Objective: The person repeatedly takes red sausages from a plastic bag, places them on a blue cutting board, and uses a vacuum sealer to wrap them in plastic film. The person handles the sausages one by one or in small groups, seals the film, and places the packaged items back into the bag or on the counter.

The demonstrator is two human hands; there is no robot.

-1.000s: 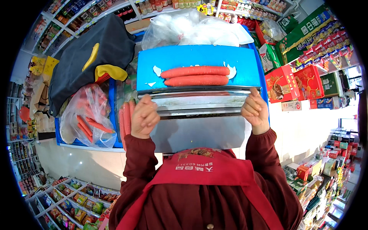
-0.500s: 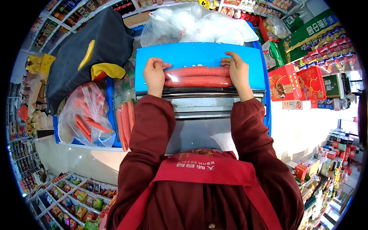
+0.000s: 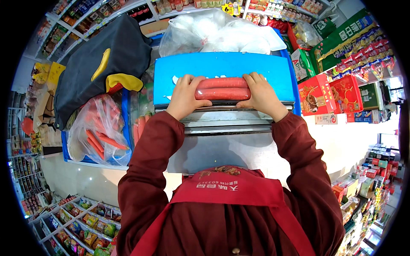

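Two orange-red carrots, the upper carrot [image 3: 222, 82] and the lower carrot [image 3: 223, 94], lie side by side in the upper centre of the frame, on the lower part of a blue board [image 3: 222, 64]. The left hand [image 3: 183, 97] is bent around their left ends, and the right hand [image 3: 265, 97] around their right ends. Both hands are gripping the pair between them, with the thumbs at the lower side and the other fingers at the upper side. The tips of the carrots are covered, so I cannot tell their shape.

In my judgement, the carrots are stiff and of moderate weight, and not easily hurt by a firm hold. They are round, so they may roll against each other; their bright shine (it looks like clear film on them) suggests a slippery surface. Holding at both ends together, as here, seems the good place, because it keeps the pair close and level.

Just below the board are metal bars [image 3: 230, 123], and under them a grey metal plate [image 3: 222, 149]. In the left part of the frame, a clear plastic bag [image 3: 79, 132] contains more carrots [image 3: 112, 140].
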